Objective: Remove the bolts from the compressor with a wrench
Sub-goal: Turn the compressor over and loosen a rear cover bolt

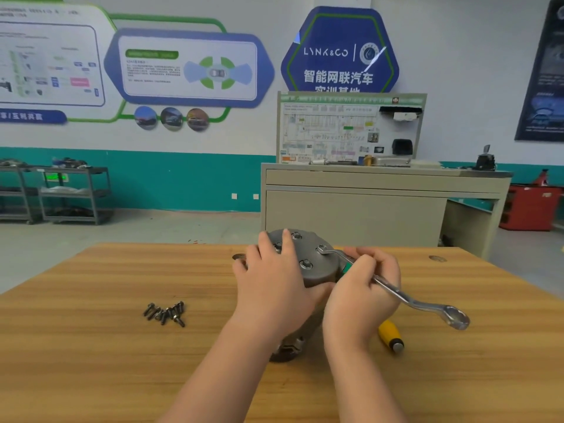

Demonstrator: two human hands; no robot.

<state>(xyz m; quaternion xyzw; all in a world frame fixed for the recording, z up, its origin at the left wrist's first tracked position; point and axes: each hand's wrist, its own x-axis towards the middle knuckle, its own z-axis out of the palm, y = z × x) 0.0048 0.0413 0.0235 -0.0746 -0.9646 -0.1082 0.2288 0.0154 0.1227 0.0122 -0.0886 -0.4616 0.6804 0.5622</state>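
Both hands, left [268,279] and right [363,288], bare; forearms unsleeved, no gloves.

Glossy metal wrench [393,293], matt grey metal compressor [317,264], smooth wooden table [91,346].

Tabletop [91,346]: wooden, light brown
Yellow-handled tool [391,335]: lying on tabletop
Cabinet [366,209]: beige, behind
Carts [73,193]: far left

**Colours on your bench**

You worked over a honey-brown, wood-grained table [91,361]. Your compressor [314,264] was dull grey, your wrench [396,296] bright silver — its bolts [166,312] dark, nearly black. A yellow handle [390,334] had a grey end.
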